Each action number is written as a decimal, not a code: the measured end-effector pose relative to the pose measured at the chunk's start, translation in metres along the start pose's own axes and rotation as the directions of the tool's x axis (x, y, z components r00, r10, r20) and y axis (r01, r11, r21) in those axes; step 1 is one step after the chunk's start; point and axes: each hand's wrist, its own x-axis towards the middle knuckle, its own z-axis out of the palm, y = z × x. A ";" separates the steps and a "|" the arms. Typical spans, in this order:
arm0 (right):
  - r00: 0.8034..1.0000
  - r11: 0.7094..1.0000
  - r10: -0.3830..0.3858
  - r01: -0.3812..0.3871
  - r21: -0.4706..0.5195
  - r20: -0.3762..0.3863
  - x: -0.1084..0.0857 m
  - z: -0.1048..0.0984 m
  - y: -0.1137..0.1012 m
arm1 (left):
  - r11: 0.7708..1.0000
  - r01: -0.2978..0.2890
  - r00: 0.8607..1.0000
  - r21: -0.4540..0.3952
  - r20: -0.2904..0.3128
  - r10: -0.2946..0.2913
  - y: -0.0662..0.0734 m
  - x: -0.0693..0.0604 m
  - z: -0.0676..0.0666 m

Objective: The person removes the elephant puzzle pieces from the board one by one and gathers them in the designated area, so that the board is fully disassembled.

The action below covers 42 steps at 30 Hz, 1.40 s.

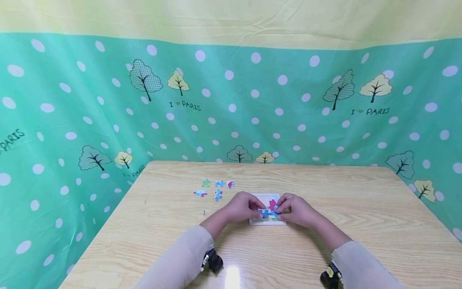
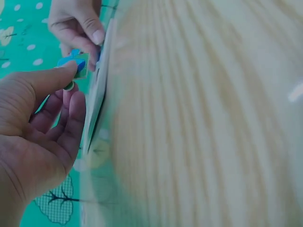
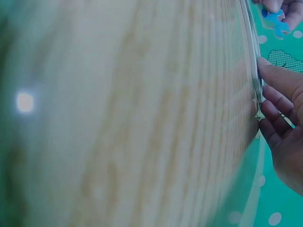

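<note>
My left hand [image 1: 241,208] pinches a blue and green jigsaw puzzle piece [image 2: 81,65] between thumb and fingers. The piece is held just above the left part of a white-edged puzzle board [image 1: 268,223]. Several pieces with blue, red and green print lie in that board, partly hidden by the hands. My right hand [image 1: 297,210] rests at the board's right side, its thumb and fingertips touching it. In the right wrist view those fingers [image 3: 279,101] are spread and slightly bent along the board; what lies under their tips is hidden.
Loose puzzle pieces lie left of the board: a green one [image 1: 205,183], blue ones [image 1: 217,195], one with red [image 1: 230,184] and one pale piece [image 1: 200,193]. A tiny object [image 1: 203,212] sits nearer. A polka-dot curtain [image 1: 252,104] hangs behind the wooden table [image 1: 325,180].
</note>
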 end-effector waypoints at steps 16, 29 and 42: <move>0.999 0.999 0.043 -0.043 0.012 -0.012 -0.005 0.003 0.001 | 0.998 0.031 0.998 -0.060 -0.049 -0.034 -0.011 -0.019 -0.022; 0.999 0.999 0.043 -0.043 0.008 -0.014 -0.005 0.002 0.001 | 0.995 0.096 0.992 0.004 -0.086 -0.096 -0.022 -0.021 -0.048; 0.999 0.999 0.051 -0.051 0.002 -0.012 -0.001 0.001 -0.002 | 0.982 0.172 0.972 0.081 -0.178 -0.156 -0.037 -0.011 -0.066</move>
